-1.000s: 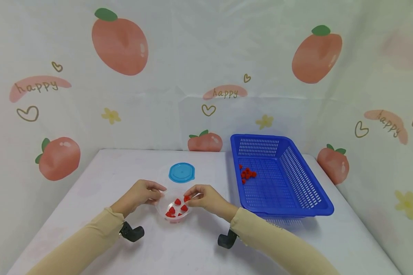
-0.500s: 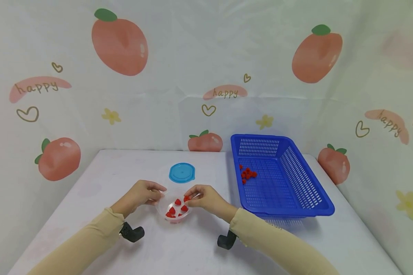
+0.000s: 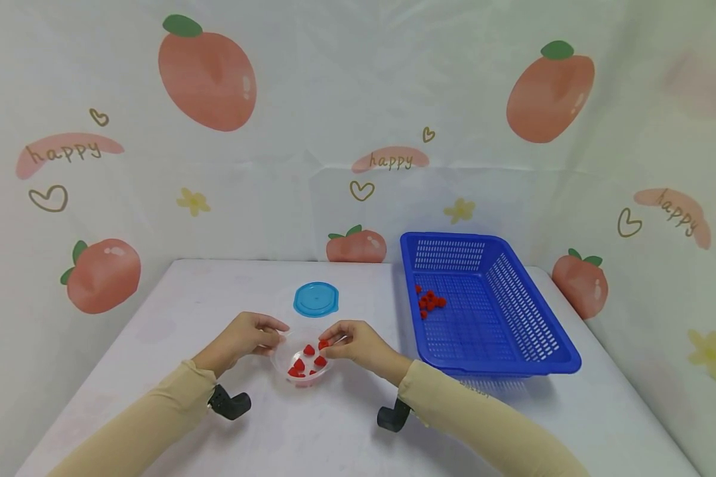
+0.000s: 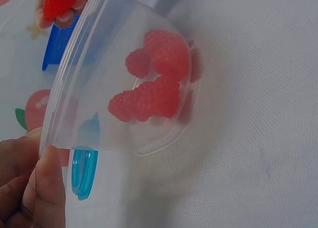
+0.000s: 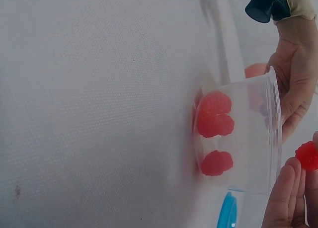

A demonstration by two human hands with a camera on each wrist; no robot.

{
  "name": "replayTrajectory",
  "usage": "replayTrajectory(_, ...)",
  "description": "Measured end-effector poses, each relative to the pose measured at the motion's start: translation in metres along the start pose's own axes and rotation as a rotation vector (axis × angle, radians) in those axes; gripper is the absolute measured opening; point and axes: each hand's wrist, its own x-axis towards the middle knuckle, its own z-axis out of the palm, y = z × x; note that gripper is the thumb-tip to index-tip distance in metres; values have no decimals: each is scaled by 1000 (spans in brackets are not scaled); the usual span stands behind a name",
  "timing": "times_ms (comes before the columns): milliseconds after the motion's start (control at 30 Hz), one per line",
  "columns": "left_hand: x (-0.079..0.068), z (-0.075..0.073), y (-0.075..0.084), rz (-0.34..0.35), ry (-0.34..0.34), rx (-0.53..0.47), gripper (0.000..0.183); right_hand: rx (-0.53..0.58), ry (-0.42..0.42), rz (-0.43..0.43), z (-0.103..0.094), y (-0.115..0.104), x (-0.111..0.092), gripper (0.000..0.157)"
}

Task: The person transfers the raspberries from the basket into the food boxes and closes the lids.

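At the table's [image 3: 155, 318] near edge, I see my left hand [image 3: 241, 339] gripping the cup's [image 3: 303, 361] rim, while my right hand [image 3: 358, 344] pinches a raspberry [image 3: 323, 344] just above it.

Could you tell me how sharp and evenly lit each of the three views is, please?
Head view: even, soft light, faint shadows under the blue basket, wide-angle bending at the edges. Left wrist view: the clear cup distorts the raspberries behind its wall, and the left hand is close and soft. Right wrist view: the tablecloth weave is sharp, the right hand blurred at the frame edge.
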Motion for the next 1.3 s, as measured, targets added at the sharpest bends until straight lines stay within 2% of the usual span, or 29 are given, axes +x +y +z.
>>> replayTrajectory(267,-1,0,0,-1,-1,9,28,-1,-12,7,0,-1,-1,27)
replayTrajectory(933,-4,0,1,8,3,15,27,5,-28,12,-2,-1,0,29)
replayTrajectory(1300,-4,0,1,3,4,15,29,24,-16,-48,-18,-19,-14,26)
